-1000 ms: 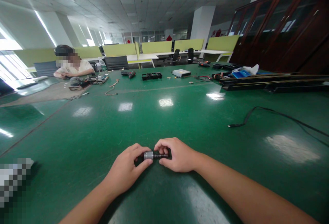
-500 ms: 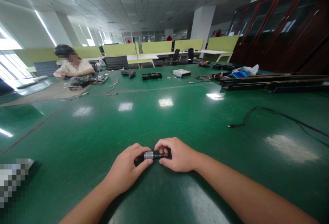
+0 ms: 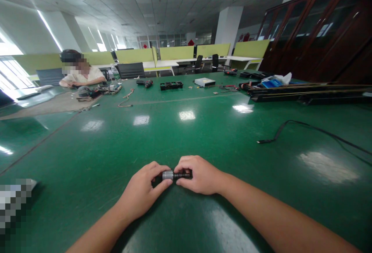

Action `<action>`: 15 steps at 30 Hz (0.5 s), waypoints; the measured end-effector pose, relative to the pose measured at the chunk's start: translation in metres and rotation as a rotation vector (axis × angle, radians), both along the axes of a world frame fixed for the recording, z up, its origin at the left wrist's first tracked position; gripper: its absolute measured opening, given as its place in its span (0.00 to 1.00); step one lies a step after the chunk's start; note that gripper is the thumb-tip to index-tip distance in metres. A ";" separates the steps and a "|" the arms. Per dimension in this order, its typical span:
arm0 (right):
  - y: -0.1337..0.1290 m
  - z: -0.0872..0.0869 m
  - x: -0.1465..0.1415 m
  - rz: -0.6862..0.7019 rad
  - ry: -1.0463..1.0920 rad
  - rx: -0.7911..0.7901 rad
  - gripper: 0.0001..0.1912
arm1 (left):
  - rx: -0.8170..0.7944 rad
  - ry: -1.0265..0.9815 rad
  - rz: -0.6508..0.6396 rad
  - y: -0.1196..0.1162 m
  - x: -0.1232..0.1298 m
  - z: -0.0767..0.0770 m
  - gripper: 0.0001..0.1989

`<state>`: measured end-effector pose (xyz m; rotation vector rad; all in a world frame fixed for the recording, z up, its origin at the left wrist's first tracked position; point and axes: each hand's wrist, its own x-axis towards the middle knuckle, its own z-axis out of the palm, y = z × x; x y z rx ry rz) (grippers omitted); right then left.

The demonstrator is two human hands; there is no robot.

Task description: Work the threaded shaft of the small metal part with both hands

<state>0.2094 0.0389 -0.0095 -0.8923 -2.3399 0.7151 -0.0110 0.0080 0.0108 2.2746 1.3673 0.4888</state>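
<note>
A small metal part (image 3: 167, 175), with a silver cylinder at its left and a dark ribbed shaft to the right, lies level close above the green table (image 3: 162, 136). My left hand (image 3: 147, 189) grips the silver cylinder between thumb and fingers. Around the dark shaft curls my right hand (image 3: 197, 174), its thumb and fingers near the middle of the part. Whether those right fingertips press on the shaft is hard to tell. The shaft's right end is partly hidden in the right palm.
A black cable (image 3: 308, 124) lies on the right. Toward the far edge are a drill (image 3: 144, 83), a black frame (image 3: 171, 85), a silver box (image 3: 204, 82) and long black rails (image 3: 290, 92). A person (image 3: 81, 73) sits far left.
The thumb and fingers of my right hand have shifted slightly left along the shaft. My left hand keeps its hold on the silver cylinder.
</note>
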 end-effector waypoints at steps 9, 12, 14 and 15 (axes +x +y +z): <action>0.001 -0.001 -0.002 -0.006 -0.024 0.043 0.08 | 0.002 -0.008 0.004 0.000 0.000 -0.001 0.11; 0.001 -0.002 -0.002 -0.007 -0.029 0.055 0.08 | 0.005 -0.013 0.010 -0.001 0.000 -0.001 0.11; 0.002 -0.002 -0.002 -0.005 -0.034 0.062 0.08 | 0.008 -0.015 0.011 -0.001 -0.001 -0.002 0.11; 0.002 -0.003 -0.002 -0.001 -0.035 0.066 0.07 | 0.010 -0.014 0.012 -0.001 -0.001 -0.002 0.11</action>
